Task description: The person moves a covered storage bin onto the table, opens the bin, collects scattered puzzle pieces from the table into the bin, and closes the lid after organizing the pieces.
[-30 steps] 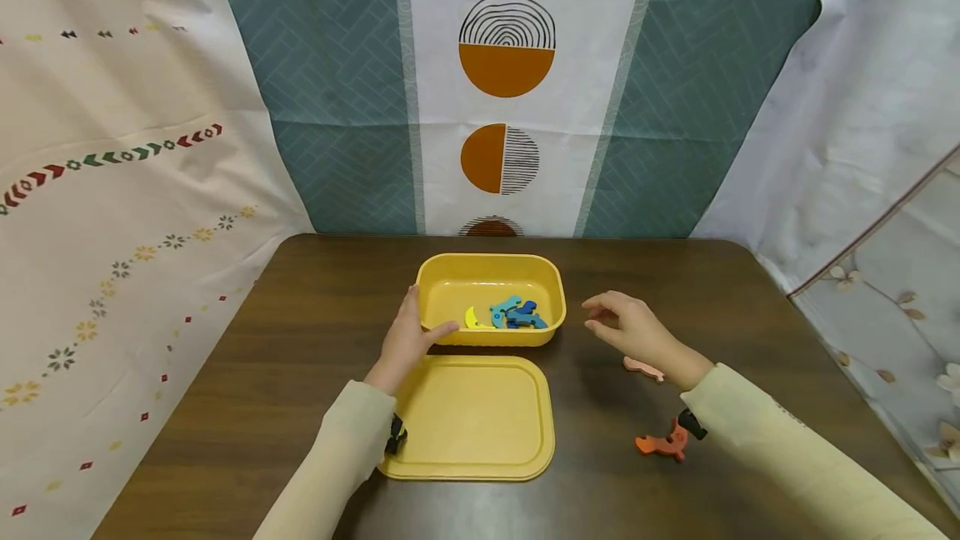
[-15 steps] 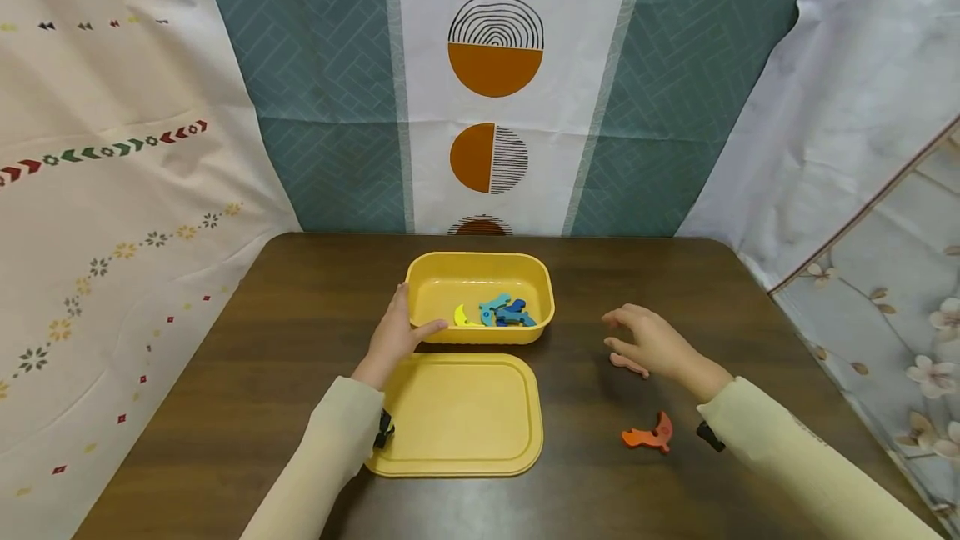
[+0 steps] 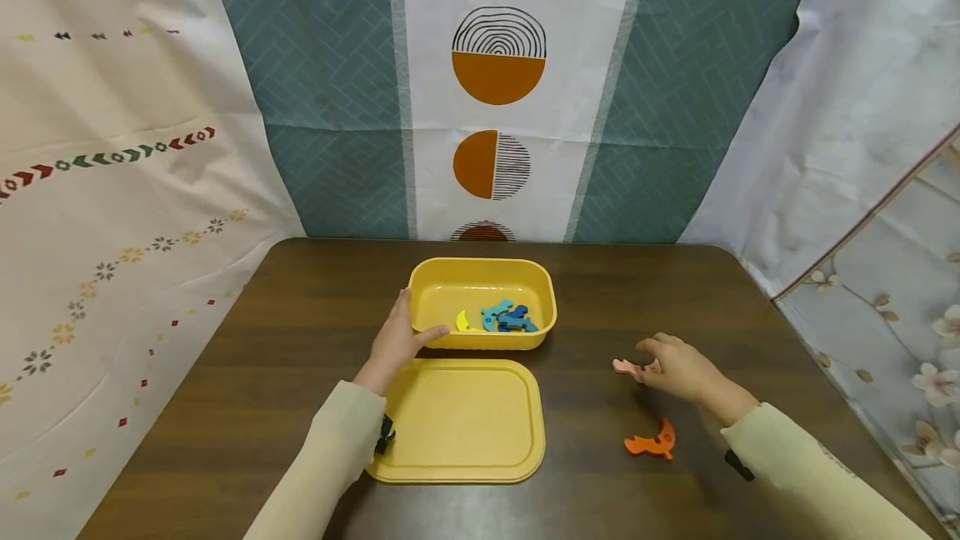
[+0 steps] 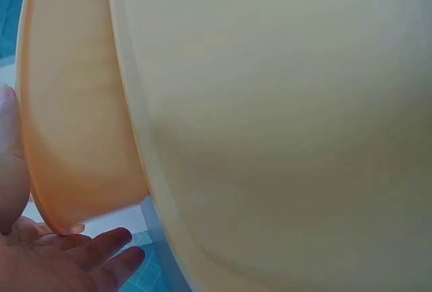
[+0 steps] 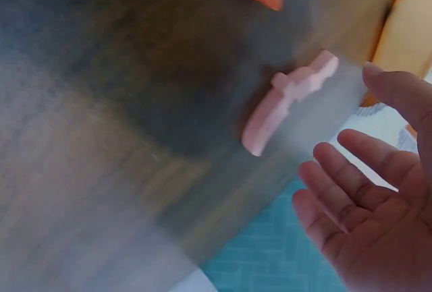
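My left hand [image 3: 393, 340] holds the near left corner of a yellow plastic box [image 3: 483, 341], its thumb along the front rim and fingers along the left side. Beyond the thumb in the left wrist view, the box's wall [image 4: 74, 103] shows. Over a pink animal-shaped toy piece [image 3: 624, 367], my right hand [image 3: 684, 369] hovers with fingers loosely bent, partly covering it in the head view. A gap separates hand and pink piece [image 5: 290, 96] in the right wrist view. Nearer me lies an orange toy piece [image 3: 652, 442].
Inside the box sit a yellow crescent piece [image 3: 462, 321] and several blue pieces [image 3: 510, 319]. A flat yellow lid [image 3: 465, 419] lies in front of the box on the brown wooden table [image 3: 300, 407]. Patterned cloths [image 3: 337, 90] hang behind and at the sides.
My right hand has moved right and towards me, from beside the box to over the pink piece. The left hand stays at the box corner. The view has shifted slightly.
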`<state>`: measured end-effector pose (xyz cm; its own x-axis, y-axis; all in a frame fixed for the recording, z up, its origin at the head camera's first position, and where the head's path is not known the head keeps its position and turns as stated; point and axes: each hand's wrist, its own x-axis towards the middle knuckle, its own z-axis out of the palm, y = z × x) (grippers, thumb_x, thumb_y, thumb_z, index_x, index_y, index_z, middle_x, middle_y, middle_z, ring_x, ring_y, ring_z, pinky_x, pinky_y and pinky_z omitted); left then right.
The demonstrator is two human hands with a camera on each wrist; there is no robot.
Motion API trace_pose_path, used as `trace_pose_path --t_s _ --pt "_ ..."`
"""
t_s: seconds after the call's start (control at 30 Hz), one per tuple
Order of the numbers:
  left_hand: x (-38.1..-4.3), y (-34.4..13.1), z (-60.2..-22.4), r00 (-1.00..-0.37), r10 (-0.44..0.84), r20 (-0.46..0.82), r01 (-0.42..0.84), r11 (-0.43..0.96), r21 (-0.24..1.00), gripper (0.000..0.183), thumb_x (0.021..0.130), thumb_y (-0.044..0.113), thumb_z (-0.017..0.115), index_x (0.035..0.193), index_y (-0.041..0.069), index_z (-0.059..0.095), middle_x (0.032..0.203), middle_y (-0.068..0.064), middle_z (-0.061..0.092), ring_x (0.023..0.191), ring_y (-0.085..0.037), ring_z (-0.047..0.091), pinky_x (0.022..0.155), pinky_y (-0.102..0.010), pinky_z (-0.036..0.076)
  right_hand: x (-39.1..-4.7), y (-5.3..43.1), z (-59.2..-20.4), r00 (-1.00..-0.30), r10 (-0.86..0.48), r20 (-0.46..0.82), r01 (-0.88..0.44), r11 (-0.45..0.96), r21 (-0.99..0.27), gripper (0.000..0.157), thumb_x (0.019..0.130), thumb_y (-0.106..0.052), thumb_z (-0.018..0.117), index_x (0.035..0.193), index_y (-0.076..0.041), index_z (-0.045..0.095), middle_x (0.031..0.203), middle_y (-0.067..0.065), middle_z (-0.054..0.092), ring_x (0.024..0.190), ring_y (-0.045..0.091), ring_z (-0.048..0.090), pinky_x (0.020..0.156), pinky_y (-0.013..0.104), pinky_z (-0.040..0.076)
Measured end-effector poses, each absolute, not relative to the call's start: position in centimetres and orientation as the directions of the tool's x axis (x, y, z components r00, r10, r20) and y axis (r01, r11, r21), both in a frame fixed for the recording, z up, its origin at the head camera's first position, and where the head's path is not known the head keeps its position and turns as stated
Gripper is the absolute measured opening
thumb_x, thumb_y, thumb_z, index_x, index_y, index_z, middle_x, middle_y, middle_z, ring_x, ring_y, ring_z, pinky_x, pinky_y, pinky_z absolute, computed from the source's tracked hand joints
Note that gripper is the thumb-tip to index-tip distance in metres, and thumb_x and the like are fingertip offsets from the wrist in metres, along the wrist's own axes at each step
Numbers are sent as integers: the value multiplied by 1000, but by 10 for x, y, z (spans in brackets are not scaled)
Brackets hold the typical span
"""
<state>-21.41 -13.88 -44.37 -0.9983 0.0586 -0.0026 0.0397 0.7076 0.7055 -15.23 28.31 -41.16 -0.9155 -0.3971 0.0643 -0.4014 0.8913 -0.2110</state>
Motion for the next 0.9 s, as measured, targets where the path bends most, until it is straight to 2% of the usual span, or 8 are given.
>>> trace_pose_path --t_s 0.17,0.33,0.53,0.73,0.9 --pt "-213 -142 -440 -999 47 1 35 730 682 104 82 45 71 151 -1 7 158 -22 10 140 -41 25 110 -55 28 -152 282 -425 -911 -412 35 -410 889 -206 35 77 -20 78 103 1 66 92 9 61 77 21 56 66 39 50" --pt "-214 -140 -443 -998 59 1 43 722 690 104 83 45 70 151 -1 7 158 -21 10 139 -41 27 109 -55 30 -149 283 -433 -910 -415 9 -407 889 -211 26 75 -17 80 91 -6 63 79 -1 49 69 12 40 59 28 36" --pt "-215 -138 -446 -999 52 -4 34 715 699 105 82 45 70 152 0 7 158 -20 10 140 -39 26 110 -54 29 -151 283 -435 -909 -416 5 -410 892 -189 23 73 -10 80 85 -7 60 75 -2 43 69 14 38 59 28 32" --pt "-213 -137 -446 -999 47 0 33 711 702 104 82 45 71 152 -1 8 158 -21 11 139 -40 29 108 -54 32 -154 284 -439 -899 -432 70 -438 885 -160 21 72 0 78 79 -9 60 73 -2 46 68 15 39 60 29 32" --pt "-213 -137 -443 -999 46 7 38 718 695 104 82 45 71 152 -1 9 158 -21 12 139 -40 29 107 -54 33 -157 283 -441 -889 -441 121 -456 878 -149 20 73 0 77 75 -10 60 70 -4 44 66 14 37 59 27 30"
